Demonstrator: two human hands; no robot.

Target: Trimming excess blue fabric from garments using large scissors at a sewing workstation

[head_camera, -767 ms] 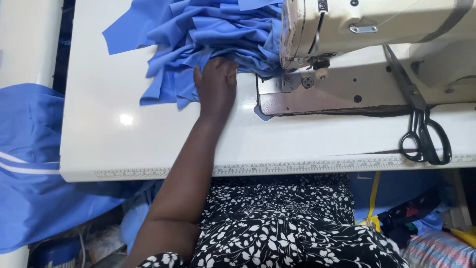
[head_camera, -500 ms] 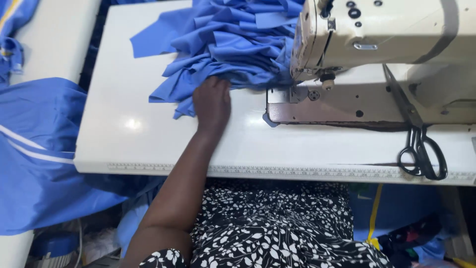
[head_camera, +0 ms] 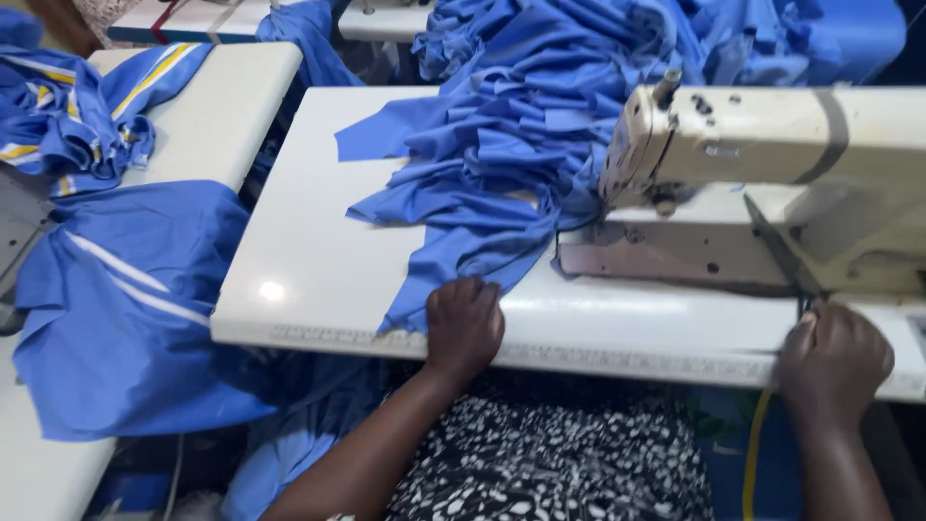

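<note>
Pressing down on blue cloth at a sewing machine, scissors under the other hand.

Seen from the head camera: left hand [head_camera: 465, 323] resting on the near tail of the blue fabric pile [head_camera: 511, 164], fingers curled together, at the near edge of the white tabletop [head_camera: 299, 241]; right hand [head_camera: 834, 362] closed around the scissors [head_camera: 781, 256] at the near right edge, blades pointing far-left along the cream sewing machine [head_camera: 772, 145]; more striped blue garments [head_camera: 125, 289] draped left.

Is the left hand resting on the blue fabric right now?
Yes, the left hand lies on the lower edge of the blue fabric near the front of the white table.
</note>
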